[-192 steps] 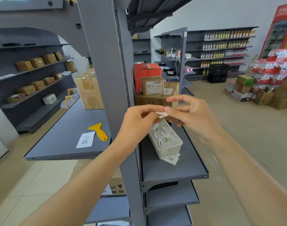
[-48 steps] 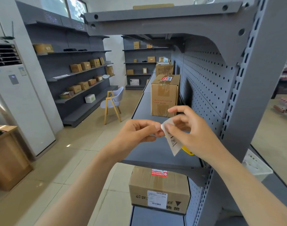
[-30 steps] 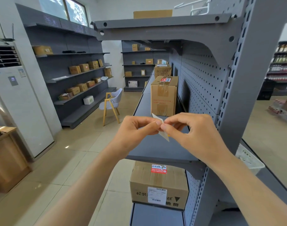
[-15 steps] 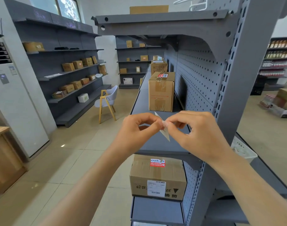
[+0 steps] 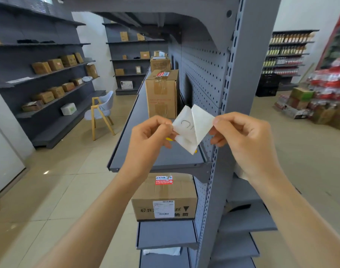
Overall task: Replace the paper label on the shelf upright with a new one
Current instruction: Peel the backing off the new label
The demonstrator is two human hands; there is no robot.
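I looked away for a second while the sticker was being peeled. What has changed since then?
The label has come open: the right hand has drawn one layer away to the right, and a handwritten mark now shows. The left hand still pinches the other edge. The shelf upright stays bare.

Behind the paper label point(image 5: 186, 130), a yellow thing on the shelf point(image 5: 146, 157) shows only slivers at 8 and 5 o'clock. The label's handwriting is partly folded over. The upright point(image 5: 248, 74) runs off top and bottom.
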